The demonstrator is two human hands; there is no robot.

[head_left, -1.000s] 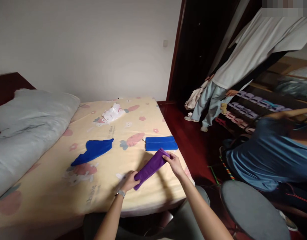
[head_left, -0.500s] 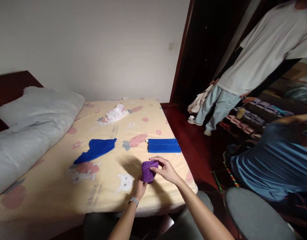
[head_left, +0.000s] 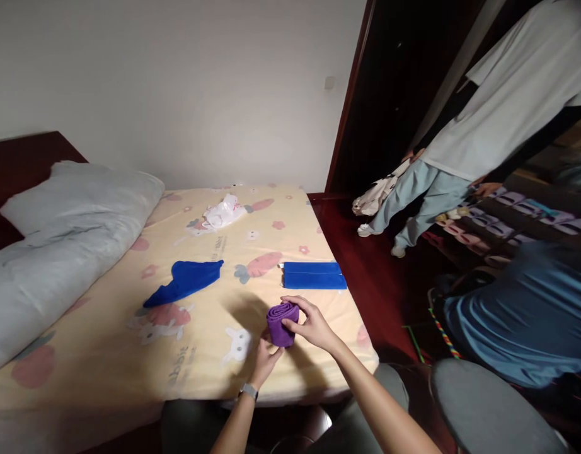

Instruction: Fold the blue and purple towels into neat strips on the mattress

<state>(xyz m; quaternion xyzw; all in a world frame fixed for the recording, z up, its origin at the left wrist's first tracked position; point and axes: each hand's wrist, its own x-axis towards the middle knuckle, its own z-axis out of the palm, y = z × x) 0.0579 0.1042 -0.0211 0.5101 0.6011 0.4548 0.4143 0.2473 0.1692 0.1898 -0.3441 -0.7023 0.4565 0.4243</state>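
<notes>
Above the near edge of the bed, both my hands hold a rolled purple towel [head_left: 281, 329], its spiral end facing up. My right hand [head_left: 312, 323] grips the roll from the right, thumb in front and fingers over the top. Low on its left side, my left hand [head_left: 266, 360] supports the bottom of the roll with its fingers; a watch is on that wrist. Beyond the hands lies a flat folded blue cloth [head_left: 314, 276] near the bed's right edge. A crumpled blue cloth [head_left: 184, 282] lies spread to the left.
The bed [head_left: 210, 340] has a patterned yellow sheet. On it are a white plastic bag [head_left: 224, 211] and a grey quilt [head_left: 82, 233]. A standing person [head_left: 498, 107] and a person in blue [head_left: 512, 321] are at right, near a grey stool [head_left: 489, 403] and racks of slippers [head_left: 465, 239].
My left hand has shifted slightly down along the roll, which stays in both hands. The whole view has turned a little, and the standing person leans slightly differently.
</notes>
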